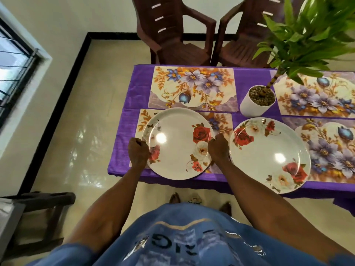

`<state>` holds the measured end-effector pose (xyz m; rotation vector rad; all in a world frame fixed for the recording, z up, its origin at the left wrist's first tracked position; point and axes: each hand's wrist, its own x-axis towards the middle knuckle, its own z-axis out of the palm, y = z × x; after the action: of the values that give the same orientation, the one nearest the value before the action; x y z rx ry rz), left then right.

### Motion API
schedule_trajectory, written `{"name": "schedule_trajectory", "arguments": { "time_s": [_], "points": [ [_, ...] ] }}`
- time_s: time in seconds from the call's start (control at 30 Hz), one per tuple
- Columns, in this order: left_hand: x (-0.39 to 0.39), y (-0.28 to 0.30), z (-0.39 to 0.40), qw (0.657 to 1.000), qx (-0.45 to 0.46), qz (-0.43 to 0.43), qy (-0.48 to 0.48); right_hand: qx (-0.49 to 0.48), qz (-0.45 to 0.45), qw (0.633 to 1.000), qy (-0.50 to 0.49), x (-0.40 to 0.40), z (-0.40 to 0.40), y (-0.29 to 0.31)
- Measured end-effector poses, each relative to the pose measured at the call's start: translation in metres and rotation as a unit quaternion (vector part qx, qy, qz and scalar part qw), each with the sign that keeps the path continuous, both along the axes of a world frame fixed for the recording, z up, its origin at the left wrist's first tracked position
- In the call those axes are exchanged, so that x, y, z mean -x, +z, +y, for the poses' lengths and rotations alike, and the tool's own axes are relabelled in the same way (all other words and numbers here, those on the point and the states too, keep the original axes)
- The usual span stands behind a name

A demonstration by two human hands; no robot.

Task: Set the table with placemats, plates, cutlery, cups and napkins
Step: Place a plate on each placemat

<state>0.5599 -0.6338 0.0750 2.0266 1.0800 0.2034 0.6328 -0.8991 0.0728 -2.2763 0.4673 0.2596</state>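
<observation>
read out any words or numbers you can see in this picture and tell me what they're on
Blue shirt: large dark letters across the chest print, seen upside down and blurred, not readable.
Plates, placemats, plant pot, chairs: no text visible.

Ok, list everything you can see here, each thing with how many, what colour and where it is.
placemats: four, cream with purple and orange flowers, on the table
plates: two, white with red roses; one held over the near left placemat, one at the near edge between mats
tablecloth: one, purple, covering the table
potted plant: one, green in a white pot, mid-table
chairs: two, brown, behind the table
window: one, dark frame, left wall
left hand, right hand: both gripping the left plate's rim
</observation>
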Motion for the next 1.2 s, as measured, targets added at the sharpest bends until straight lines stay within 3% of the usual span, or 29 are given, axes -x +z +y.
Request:
{"name": "schedule_trajectory", "arguments": {
  "time_s": [0.43,1.2],
  "points": [
    [0.000,0.001,-0.002,0.999,0.011,0.030,0.014,0.035,0.006,0.999,0.030,-0.001,-0.004,-0.006],
    [-0.007,-0.004,0.006,0.997,-0.015,0.059,-0.049,0.052,-0.058,0.997,0.012,-0.004,-0.009,-0.022]
  ]
}}
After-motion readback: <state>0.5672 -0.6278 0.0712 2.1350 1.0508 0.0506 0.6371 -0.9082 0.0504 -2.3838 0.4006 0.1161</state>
